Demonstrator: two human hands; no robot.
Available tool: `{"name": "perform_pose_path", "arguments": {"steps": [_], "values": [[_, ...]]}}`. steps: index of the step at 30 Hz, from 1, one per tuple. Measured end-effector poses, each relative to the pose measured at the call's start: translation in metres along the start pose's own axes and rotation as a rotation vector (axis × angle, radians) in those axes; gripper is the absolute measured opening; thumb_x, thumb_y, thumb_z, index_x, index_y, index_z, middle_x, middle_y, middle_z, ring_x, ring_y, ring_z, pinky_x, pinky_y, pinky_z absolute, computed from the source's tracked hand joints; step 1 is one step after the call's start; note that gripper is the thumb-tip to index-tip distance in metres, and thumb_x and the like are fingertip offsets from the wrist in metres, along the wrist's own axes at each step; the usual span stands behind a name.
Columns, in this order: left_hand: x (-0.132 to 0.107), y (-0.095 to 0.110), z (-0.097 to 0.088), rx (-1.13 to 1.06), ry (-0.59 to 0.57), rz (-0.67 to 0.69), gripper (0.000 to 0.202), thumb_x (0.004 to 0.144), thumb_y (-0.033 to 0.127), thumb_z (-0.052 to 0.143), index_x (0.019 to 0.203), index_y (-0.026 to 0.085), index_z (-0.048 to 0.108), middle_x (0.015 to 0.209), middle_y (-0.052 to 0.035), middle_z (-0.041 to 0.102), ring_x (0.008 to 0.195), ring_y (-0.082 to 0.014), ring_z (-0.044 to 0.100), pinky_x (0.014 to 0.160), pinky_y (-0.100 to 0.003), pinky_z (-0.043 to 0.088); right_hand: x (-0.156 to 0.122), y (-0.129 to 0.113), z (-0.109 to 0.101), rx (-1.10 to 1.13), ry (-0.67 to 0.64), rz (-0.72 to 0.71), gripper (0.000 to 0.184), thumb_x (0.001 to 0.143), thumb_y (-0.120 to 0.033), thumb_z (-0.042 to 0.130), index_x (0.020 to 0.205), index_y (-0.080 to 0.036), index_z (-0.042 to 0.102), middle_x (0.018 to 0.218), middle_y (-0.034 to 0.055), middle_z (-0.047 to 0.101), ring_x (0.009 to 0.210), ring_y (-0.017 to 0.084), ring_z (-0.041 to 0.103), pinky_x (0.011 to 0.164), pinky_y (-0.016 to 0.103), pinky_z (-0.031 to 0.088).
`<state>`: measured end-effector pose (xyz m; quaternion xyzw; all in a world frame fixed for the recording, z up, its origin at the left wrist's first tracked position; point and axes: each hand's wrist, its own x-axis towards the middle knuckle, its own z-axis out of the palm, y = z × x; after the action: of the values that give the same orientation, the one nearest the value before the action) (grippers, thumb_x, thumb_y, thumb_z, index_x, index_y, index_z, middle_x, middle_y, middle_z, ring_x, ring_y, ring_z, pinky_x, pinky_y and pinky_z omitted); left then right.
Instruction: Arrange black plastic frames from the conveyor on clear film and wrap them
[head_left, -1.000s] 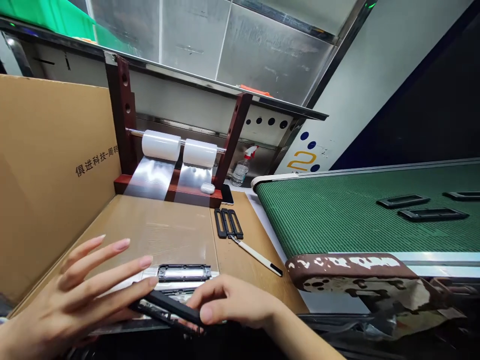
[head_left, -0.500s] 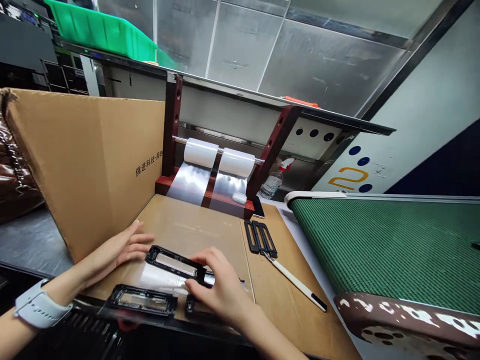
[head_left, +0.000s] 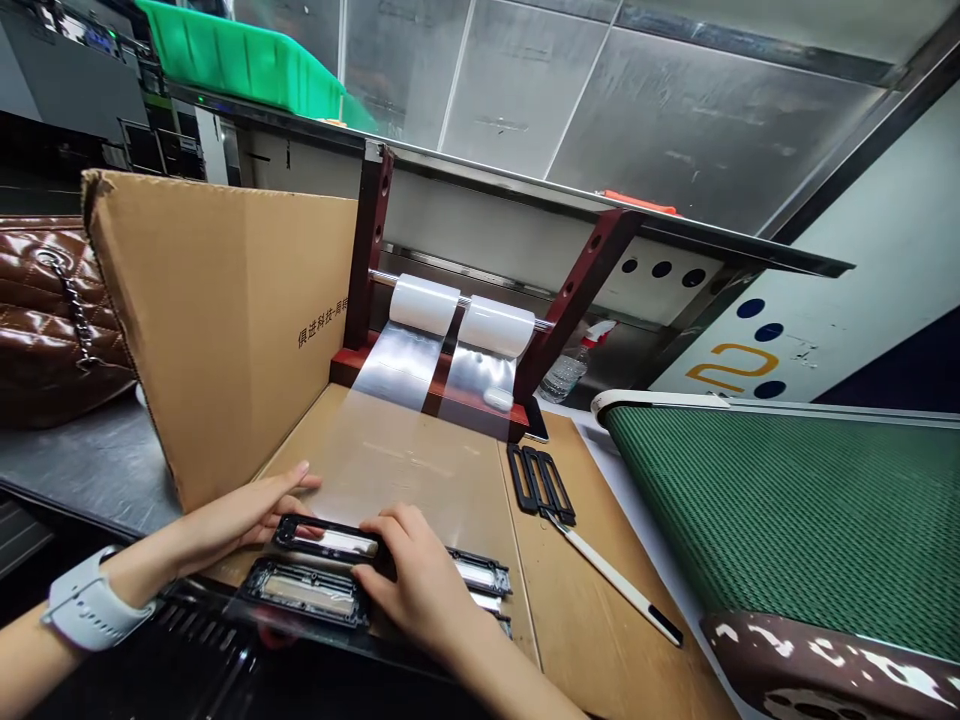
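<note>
A black rectangular frame part (head_left: 324,538) lies on clear film (head_left: 390,455) spread over the cardboard work surface (head_left: 600,640). My left hand (head_left: 247,512) holds the part's left end, thumb and fingers pressed to it. My right hand (head_left: 420,580) is curled over its right end and presses down. A second black frame part (head_left: 304,592) lies just in front, near the table edge. A third part (head_left: 480,575) shows to the right of my right hand. The film runs from two white rolls (head_left: 461,315) on a dark red stand (head_left: 581,290).
A cardboard wall (head_left: 225,320) stands on the left, a brown quilted bag (head_left: 45,310) behind it. Several black frames (head_left: 541,483) and a white pen-like tool (head_left: 615,580) lie on the right. A green conveyor belt (head_left: 787,520) runs along the right side. A spray bottle (head_left: 574,365) stands behind.
My view has swung left and the belt's black parts have left it. The hands set the black part flat on the film and slid it nearer, beside the front part.
</note>
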<state>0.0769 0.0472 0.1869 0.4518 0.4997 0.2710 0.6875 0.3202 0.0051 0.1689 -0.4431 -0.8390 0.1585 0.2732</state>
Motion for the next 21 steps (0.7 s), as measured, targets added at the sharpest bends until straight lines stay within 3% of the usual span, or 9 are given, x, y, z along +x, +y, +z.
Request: {"name": "perform_pose_path", "arguments": {"steps": [8,11,14,16,17,19,21], "values": [[0.002,-0.001,-0.001,0.074,0.002,0.017,0.075,0.085,0.069,0.047,0.133,0.012,0.052,0.101,-0.0149,0.079,0.112,-0.0298,0.069,0.101,-0.041,0.049,0.003,0.001,0.002,-0.025,-0.024,0.009,0.034,0.081,-0.009,0.073,0.112,-0.018,0.062,0.105,0.0079,0.064,0.102,0.024,0.062,0.089,0.038,0.056],[0.003,-0.004,-0.001,0.163,0.083,0.096,0.080,0.084,0.073,0.042,0.133,0.011,0.053,0.109,-0.0184,0.077,0.114,-0.0321,0.068,0.102,-0.043,0.050,0.003,0.001,0.003,-0.024,-0.028,0.020,0.035,0.081,-0.009,0.073,0.113,-0.019,0.062,0.107,0.0079,0.063,0.104,0.025,0.061,0.091,0.039,0.056],[-0.003,-0.015,0.002,0.311,0.268,0.271,0.084,0.084,0.077,0.037,0.141,0.016,0.047,0.142,-0.0174,0.059,0.139,-0.0306,0.045,0.118,-0.045,0.030,0.004,-0.002,0.005,-0.041,-0.026,0.032,0.039,0.080,-0.011,0.074,0.116,-0.017,0.061,0.108,0.0092,0.064,0.105,0.026,0.061,0.092,0.040,0.056],[-0.010,-0.028,0.006,0.406,0.330,0.395,0.074,0.087,0.072,0.041,0.144,0.025,0.047,0.156,-0.0068,0.046,0.148,-0.0258,0.028,0.123,-0.044,0.012,0.003,-0.004,0.005,-0.047,-0.004,0.029,0.041,0.079,-0.013,0.076,0.117,-0.016,0.062,0.107,0.0096,0.065,0.104,0.026,0.062,0.091,0.040,0.056],[-0.014,-0.036,0.008,0.493,0.330,0.465,0.065,0.089,0.067,0.045,0.143,0.032,0.048,0.157,-0.0010,0.044,0.149,-0.0237,0.027,0.123,-0.043,0.009,0.002,-0.003,0.004,-0.040,0.019,0.025,0.039,0.079,-0.014,0.077,0.115,-0.017,0.062,0.106,0.0090,0.065,0.103,0.025,0.062,0.090,0.040,0.056],[-0.019,-0.051,0.010,0.805,0.300,0.643,0.055,0.091,0.057,0.051,0.144,0.041,0.045,0.154,0.0047,0.047,0.144,-0.0220,0.038,0.121,-0.043,0.022,-0.005,0.004,-0.006,-0.019,0.097,0.025,0.033,0.080,-0.017,0.077,0.111,-0.020,0.064,0.103,0.0071,0.067,0.100,0.024,0.063,0.088,0.038,0.056],[-0.019,-0.065,0.009,1.191,0.308,0.844,0.063,0.091,0.052,0.056,0.150,0.043,0.034,0.150,0.0032,0.050,0.134,-0.0224,0.051,0.110,-0.039,0.042,-0.017,0.022,-0.026,-0.021,0.212,0.080,0.025,0.084,-0.021,0.073,0.107,-0.022,0.065,0.100,0.0054,0.068,0.097,0.023,0.065,0.086,0.036,0.055]]}}
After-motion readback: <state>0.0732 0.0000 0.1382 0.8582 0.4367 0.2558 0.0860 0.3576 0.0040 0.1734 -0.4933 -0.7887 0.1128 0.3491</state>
